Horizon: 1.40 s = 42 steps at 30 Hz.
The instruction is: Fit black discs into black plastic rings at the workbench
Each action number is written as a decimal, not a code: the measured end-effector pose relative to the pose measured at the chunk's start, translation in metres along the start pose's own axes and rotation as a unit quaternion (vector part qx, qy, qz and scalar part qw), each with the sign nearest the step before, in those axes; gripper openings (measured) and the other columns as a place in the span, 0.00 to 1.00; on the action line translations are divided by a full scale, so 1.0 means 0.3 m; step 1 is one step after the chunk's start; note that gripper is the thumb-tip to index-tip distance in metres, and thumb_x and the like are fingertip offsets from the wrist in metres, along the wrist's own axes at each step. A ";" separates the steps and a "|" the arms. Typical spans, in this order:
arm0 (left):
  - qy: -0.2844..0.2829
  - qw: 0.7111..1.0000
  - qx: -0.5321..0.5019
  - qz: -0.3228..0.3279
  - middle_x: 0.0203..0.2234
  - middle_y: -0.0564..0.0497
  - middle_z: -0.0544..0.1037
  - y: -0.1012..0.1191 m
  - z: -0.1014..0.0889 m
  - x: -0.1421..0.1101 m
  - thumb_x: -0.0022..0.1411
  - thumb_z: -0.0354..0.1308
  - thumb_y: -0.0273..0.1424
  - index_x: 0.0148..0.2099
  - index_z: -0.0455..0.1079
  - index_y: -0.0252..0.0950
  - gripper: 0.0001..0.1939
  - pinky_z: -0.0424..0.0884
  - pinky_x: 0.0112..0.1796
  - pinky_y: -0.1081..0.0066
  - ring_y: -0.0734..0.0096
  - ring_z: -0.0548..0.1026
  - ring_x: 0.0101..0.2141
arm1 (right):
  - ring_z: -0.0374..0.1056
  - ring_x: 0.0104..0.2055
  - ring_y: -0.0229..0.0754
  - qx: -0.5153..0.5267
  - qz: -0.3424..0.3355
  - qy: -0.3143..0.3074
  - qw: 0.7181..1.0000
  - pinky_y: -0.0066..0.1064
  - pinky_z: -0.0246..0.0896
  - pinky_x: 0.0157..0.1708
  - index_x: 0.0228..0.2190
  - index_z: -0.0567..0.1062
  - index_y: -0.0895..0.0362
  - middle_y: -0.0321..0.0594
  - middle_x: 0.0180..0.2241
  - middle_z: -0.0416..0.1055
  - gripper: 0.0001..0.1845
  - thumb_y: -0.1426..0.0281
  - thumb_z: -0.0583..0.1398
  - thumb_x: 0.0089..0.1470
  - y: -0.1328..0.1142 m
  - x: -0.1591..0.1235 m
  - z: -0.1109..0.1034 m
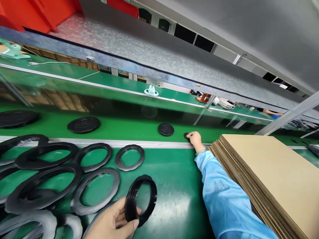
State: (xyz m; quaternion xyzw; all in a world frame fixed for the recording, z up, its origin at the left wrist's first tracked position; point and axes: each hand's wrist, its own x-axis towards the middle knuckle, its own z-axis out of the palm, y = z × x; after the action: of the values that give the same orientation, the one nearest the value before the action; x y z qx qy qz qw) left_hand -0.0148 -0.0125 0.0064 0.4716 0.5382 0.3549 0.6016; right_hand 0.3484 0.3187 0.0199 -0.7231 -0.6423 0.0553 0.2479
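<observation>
My left hand (117, 215) grips a black plastic ring (141, 200) by its lower left side, holding it tilted above the green table. Out to the right, my right hand (195, 138) pinches the edge of a small black disc (186, 135) at the green conveyor belt; the arm wears a blue sleeve. Left of that hand, a larger round black disc (165, 129) lies on the belt. Several black rings lie around the left hand, among them a single ring (129, 157) and a wider one (96, 191).
A tall stack of flat cardboard sheets (271, 159) stands at the right, beside my right arm. More black discs, one being a wide disc (83, 124), lie on the belt (124, 131). Overhead runs a metal shelf (139, 49) with a red bin (37, 15). A metal rail (159, 144) edges the belt.
</observation>
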 end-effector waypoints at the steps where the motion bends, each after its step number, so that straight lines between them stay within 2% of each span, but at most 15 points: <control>1: 0.010 1.000 0.004 -0.003 0.35 0.46 0.78 0.000 0.001 0.001 0.47 0.65 0.38 0.39 0.70 0.35 0.18 0.73 0.42 0.64 0.55 0.77 0.38 | 0.68 0.37 0.44 0.016 -0.017 0.019 1.000 0.37 0.64 0.45 0.31 0.76 0.63 0.42 0.34 0.71 0.04 0.75 0.65 0.57 -0.009 -0.015 -0.008; 5: 0.034 0.999 0.014 -0.011 0.39 0.44 0.78 0.004 0.003 0.002 0.49 0.64 0.38 0.41 0.66 0.35 0.19 0.72 0.41 0.64 0.57 0.77 0.38 | 0.66 0.43 0.48 0.107 -0.099 0.082 0.986 0.38 0.60 0.47 0.32 0.78 0.63 0.46 0.36 0.71 0.02 0.76 0.64 0.56 -0.115 -0.141 -0.006; 8: 0.052 0.998 -0.022 -0.002 0.41 0.42 0.79 0.016 0.007 -0.004 0.51 0.65 0.37 0.42 0.60 0.37 0.21 0.72 0.40 0.65 0.58 0.77 0.40 | 0.66 0.40 0.45 0.201 -0.160 0.072 0.964 0.34 0.63 0.43 0.34 0.79 0.59 0.41 0.34 0.70 0.02 0.73 0.65 0.57 -0.252 -0.320 -0.004; 9: 0.060 0.998 -0.027 -0.003 0.41 0.42 0.79 0.023 0.009 -0.007 0.51 0.66 0.37 0.42 0.59 0.38 0.22 0.72 0.39 0.66 0.59 0.77 0.39 | 0.67 0.39 0.44 0.242 -0.193 0.059 0.949 0.33 0.63 0.41 0.34 0.80 0.57 0.39 0.33 0.70 0.02 0.72 0.66 0.57 -0.300 -0.389 -0.012; 11: 0.074 0.997 -0.026 -0.012 0.40 0.42 0.79 0.041 0.016 -0.014 0.50 0.67 0.37 0.43 0.57 0.38 0.24 0.72 0.36 0.67 0.60 0.77 0.36 | 0.67 0.37 0.43 0.368 -0.305 0.023 0.878 0.33 0.63 0.39 0.34 0.81 0.56 0.39 0.33 0.70 0.03 0.70 0.67 0.59 -0.387 -0.527 -0.042; 13: 0.088 0.995 -0.030 -0.021 0.39 0.43 0.79 0.060 0.024 -0.022 0.50 0.69 0.37 0.44 0.57 0.38 0.26 0.71 0.35 0.69 0.63 0.77 0.34 | 0.66 0.36 0.42 0.430 -0.376 -0.019 0.821 0.32 0.63 0.37 0.36 0.81 0.58 0.39 0.32 0.70 0.07 0.66 0.65 0.62 -0.449 -0.644 -0.077; 15: 0.096 0.994 -0.037 -0.022 0.39 0.44 0.79 0.072 0.030 -0.029 0.49 0.70 0.37 0.45 0.57 0.37 0.28 0.72 0.34 0.71 0.64 0.77 0.35 | 0.66 0.34 0.41 0.430 -0.415 -0.064 0.799 0.31 0.62 0.35 0.38 0.80 0.60 0.40 0.31 0.69 0.13 0.63 0.61 0.66 -0.479 -0.732 -0.096; 17: 0.100 0.994 -0.040 -0.015 0.37 0.47 0.78 0.074 0.033 -0.032 0.50 0.71 0.36 0.48 0.59 0.36 0.29 0.71 0.33 0.74 0.67 0.76 0.33 | 0.65 0.33 0.40 0.388 -0.445 -0.081 0.803 0.31 0.60 0.33 0.38 0.79 0.61 0.41 0.31 0.69 0.17 0.61 0.56 0.69 -0.484 -0.789 -0.092; 20: 0.103 0.994 -0.047 -0.002 0.34 0.53 0.77 0.068 0.036 -0.033 0.50 0.71 0.35 0.49 0.59 0.37 0.29 0.70 0.30 0.78 0.74 0.74 0.28 | 0.62 0.30 0.41 0.301 -0.490 -0.050 0.816 0.31 0.57 0.30 0.38 0.78 0.60 0.41 0.31 0.67 0.21 0.61 0.50 0.72 -0.473 -0.830 -0.059; 23: 0.098 0.993 -0.066 0.001 0.37 0.51 0.77 0.066 0.039 -0.030 0.50 0.72 0.34 0.48 0.59 0.36 0.29 0.72 0.36 0.77 0.73 0.76 0.33 | 0.61 0.30 0.41 0.262 -0.505 -0.032 0.822 0.32 0.57 0.30 0.38 0.77 0.61 0.41 0.31 0.66 0.21 0.63 0.49 0.72 -0.469 -0.845 -0.032; 27: 0.099 0.992 -0.079 0.002 0.37 0.51 0.77 0.072 0.046 -0.031 0.51 0.72 0.33 0.49 0.59 0.36 0.29 0.73 0.36 0.76 0.70 0.77 0.35 | 0.62 0.31 0.41 0.250 -0.501 -0.036 0.828 0.31 0.59 0.31 0.39 0.76 0.60 0.42 0.33 0.66 0.18 0.65 0.51 0.72 -0.475 -0.854 -0.031; 33: 0.111 0.991 -0.074 0.002 0.34 0.53 0.77 0.082 0.056 -0.035 0.50 0.72 0.34 0.49 0.60 0.35 0.29 0.73 0.34 0.78 0.72 0.76 0.32 | 0.62 0.31 0.41 0.264 -0.508 -0.037 0.819 0.31 0.59 0.30 0.38 0.76 0.62 0.41 0.32 0.66 0.18 0.65 0.51 0.72 -0.475 -0.859 -0.038; 37: 0.116 0.991 -0.069 0.007 0.35 0.53 0.77 0.085 0.057 -0.032 0.49 0.72 0.34 0.48 0.60 0.36 0.29 0.73 0.34 0.76 0.71 0.76 0.32 | 0.62 0.31 0.42 0.245 -0.531 -0.035 0.810 0.31 0.59 0.30 0.38 0.76 0.62 0.41 0.31 0.64 0.14 0.68 0.54 0.70 -0.474 -0.854 -0.046; 39: 0.121 0.991 -0.058 0.004 0.33 0.53 0.77 0.082 0.055 -0.032 0.49 0.72 0.34 0.48 0.60 0.36 0.29 0.72 0.31 0.78 0.73 0.74 0.29 | 0.63 0.31 0.42 0.242 -0.538 -0.048 0.806 0.31 0.59 0.31 0.38 0.76 0.62 0.41 0.31 0.64 0.10 0.69 0.57 0.68 -0.475 -0.850 -0.050; 42: 0.114 0.993 -0.045 -0.002 0.32 0.53 0.76 0.078 0.052 -0.035 0.51 0.71 0.35 0.48 0.59 0.36 0.28 0.69 0.28 0.79 0.75 0.72 0.26 | 0.64 0.33 0.40 0.257 -0.514 -0.098 0.812 0.30 0.59 0.32 0.38 0.77 0.61 0.38 0.32 0.66 0.05 0.71 0.64 0.63 -0.476 -0.842 -0.050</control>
State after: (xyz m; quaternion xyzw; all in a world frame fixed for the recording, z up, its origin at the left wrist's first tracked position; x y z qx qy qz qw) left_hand 0.0008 -0.0181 0.0314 0.3996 0.5878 0.4283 0.5579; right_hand 0.1830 0.0801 0.0342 -0.1882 -0.9039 0.1533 0.3523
